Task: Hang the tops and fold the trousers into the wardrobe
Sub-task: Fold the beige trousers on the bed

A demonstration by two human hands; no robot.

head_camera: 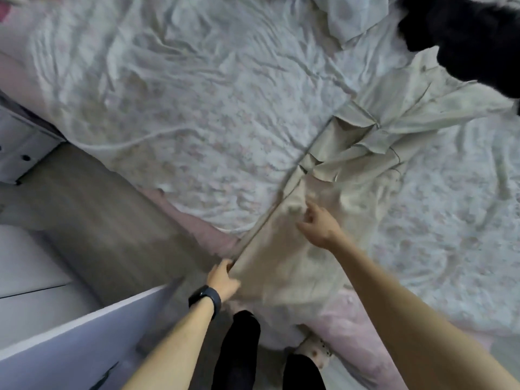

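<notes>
Where the bed's near edge meets the floor, a cream garment (281, 266) lies spread across the sheet (197, 108) and hangs slightly over the side. Its cloth is thin, matte and woven. The near half is smooth, while the far half is bunched into sharp angular folds with dark-edged hems. One long straight edge runs as a taut line from the folds to the near left. Blur prevents telling whether it is a top or trousers.

Left hand (223, 280): at the near end of that edge, fingers curled and pinching the cloth. A black band (206, 299) sits on the wrist.

Right hand (319, 225): over the garment's middle, forefinger stretched towards the folds, other fingers loosely bent and apart, gripping nothing. Contact with the cloth cannot be confirmed.

The sheet is pale and heavily creased, with a faint pink floral print. A black fuzzy garment (464, 38) lies at the far right, with a sheer white cloth (346, 15) beside it. Grey wood-grain floor (92, 209) lies to the left, and a flat white panel (70, 342) stands at the near left.
</notes>
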